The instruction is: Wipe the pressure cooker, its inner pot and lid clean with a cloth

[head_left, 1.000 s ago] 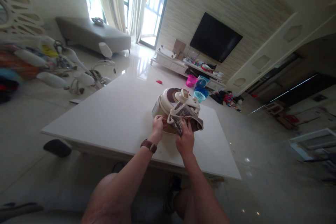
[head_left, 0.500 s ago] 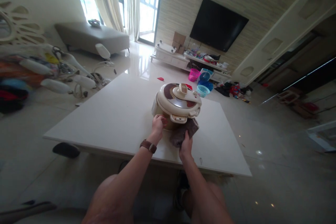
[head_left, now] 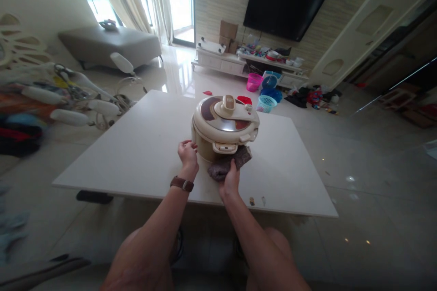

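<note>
Cream and tan, the cooker (head_left: 223,134) stands upright towards the far side of the white table (head_left: 126,154) in the head view, its lid on and its knob (head_left: 225,105) on top, with a small handle (head_left: 224,148) jutting towards us. Our right hand (head_left: 231,180) grips a folded brownish cloth (head_left: 218,171), thumb on top, at the foot of the cooker just below that handle; whether the cloth presses on the wall or only lies against it, we cannot tell. Our left hand (head_left: 187,150), above a brown wristband (head_left: 182,183), is loosely curled beside the cooker's left side; nothing shows between its fingers, but we cannot tell whether it touches the wall or hides something small. To handle this well, we judge that we should keep the cloth folded thick and flat, so the pad rather than our fingertips meets the curved side, and follow the curve beneath the handle without catching a loose fold on it. A flat left palm on the wall would probably steady the cooker better than curled fingers. Two small items, a dark one (head_left: 251,201) and a pale one (head_left: 263,200), lie near the table's front edge to the right, too small to make out; our right forearm does best to pass clear of them.
</note>
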### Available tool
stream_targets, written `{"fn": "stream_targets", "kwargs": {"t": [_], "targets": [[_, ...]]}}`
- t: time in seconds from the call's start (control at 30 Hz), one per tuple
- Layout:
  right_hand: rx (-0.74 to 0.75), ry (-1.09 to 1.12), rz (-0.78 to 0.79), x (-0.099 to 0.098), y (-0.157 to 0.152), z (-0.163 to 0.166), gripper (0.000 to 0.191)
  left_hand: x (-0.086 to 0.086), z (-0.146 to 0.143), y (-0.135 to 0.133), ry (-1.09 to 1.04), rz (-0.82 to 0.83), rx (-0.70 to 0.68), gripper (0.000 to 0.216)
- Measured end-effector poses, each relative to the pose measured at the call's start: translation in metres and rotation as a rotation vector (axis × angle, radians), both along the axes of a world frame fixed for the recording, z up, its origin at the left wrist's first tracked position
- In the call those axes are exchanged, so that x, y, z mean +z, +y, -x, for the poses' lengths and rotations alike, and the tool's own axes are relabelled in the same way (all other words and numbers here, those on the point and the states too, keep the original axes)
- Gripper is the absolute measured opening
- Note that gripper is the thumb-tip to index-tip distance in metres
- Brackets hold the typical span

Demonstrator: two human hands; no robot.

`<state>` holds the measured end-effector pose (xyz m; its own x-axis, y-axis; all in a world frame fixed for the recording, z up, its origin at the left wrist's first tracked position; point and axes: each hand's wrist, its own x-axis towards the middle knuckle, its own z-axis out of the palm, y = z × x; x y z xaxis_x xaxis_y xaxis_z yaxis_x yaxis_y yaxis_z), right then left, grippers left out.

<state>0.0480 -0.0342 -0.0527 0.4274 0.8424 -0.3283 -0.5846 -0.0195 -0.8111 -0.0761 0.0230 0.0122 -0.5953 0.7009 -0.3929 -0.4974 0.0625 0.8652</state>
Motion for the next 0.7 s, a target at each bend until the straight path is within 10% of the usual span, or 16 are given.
{"fn": "stream_targets", "kwargs": {"t": [0.43,0.7], "targets": [[-0.080,0.295,0.276,0.015,0.019,-0.021,0.027,-0.002,0.007,-0.008,-0.056,0.059,0.047,0.025],[0.068,0.216,0.054,0.011,0.017,-0.030,0.022,-0.004,0.007,-0.006,-0.161,0.111,0.011,0.026]]}}
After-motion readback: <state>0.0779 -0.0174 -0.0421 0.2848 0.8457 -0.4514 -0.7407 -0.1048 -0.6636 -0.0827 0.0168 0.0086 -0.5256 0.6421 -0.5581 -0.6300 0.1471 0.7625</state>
